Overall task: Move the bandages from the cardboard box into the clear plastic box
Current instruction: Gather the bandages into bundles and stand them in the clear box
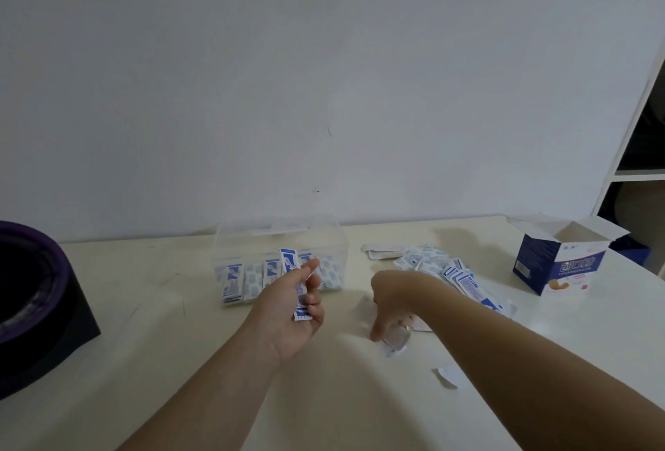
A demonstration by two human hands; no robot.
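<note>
Your left hand [293,317] grips a bandage stack [288,260] just before the clear plastic box [252,234]; slot it upright beside the rows. Right hand [390,301] is down on the tabletop [144,306], grip too blurred to call. More bandages [431,263] lie near the cardboard box [561,260].

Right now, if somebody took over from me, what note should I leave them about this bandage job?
Left hand: holds bandages upright, just in front of the clear plastic box.
Right hand: fingers down on a loose bandage on the table; too blurred to tell whether it grips.
Done: a row of bandages stands inside the clear plastic box.
Left: the pile on the table between the two boxes, plus the strays by the right hand.
Cardboard box: far right, upright, flaps open; its inside is not visible.
</note>
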